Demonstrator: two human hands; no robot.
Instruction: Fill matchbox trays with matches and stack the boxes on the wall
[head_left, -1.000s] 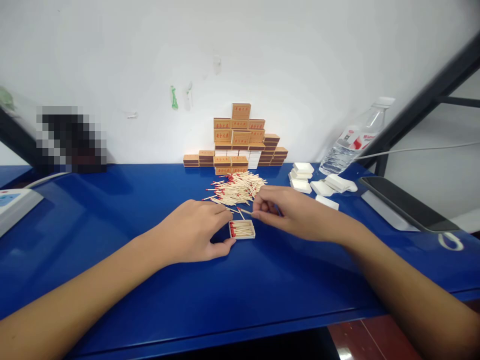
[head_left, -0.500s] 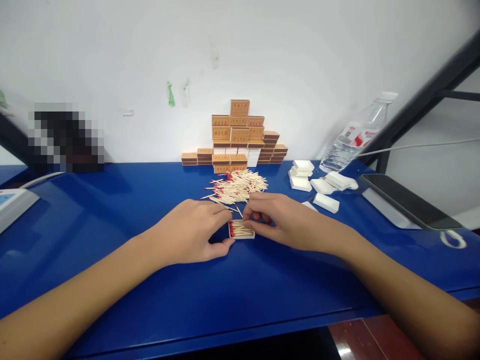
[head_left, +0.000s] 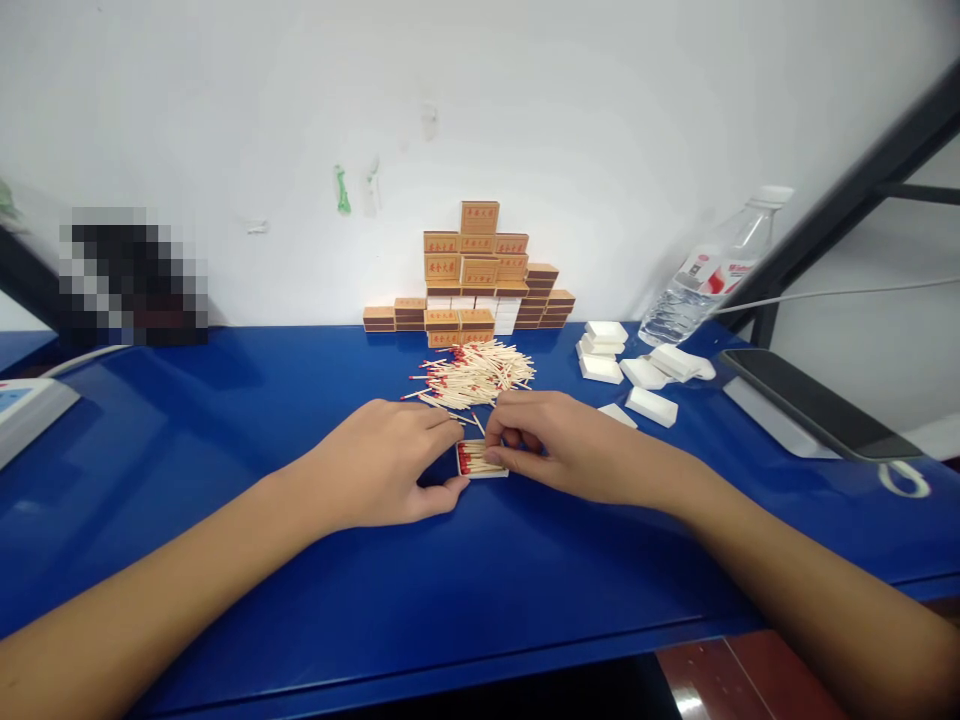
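A small white matchbox tray lies on the blue table, filled with red-tipped matches whose heads point left. My left hand grips the tray's left end, thumb at the near corner and fingers at the far one. Over the tray's right end, my right hand is closed, its thumb and fingertips pinched at the matches; whether a match is between them is too small to tell. Just beyond both hands spreads a loose heap of matches, with a few stray ones close to the tray.
Stacked matchboxes stand against the wall behind the heap. Several white trays lie to the right, near a tilted water bottle and a phone. A white power strip sits at the left edge of the table.
My right hand has shifted very slightly left over the tray, its thumb now a little farther onto the matches. My left hand stays in place.
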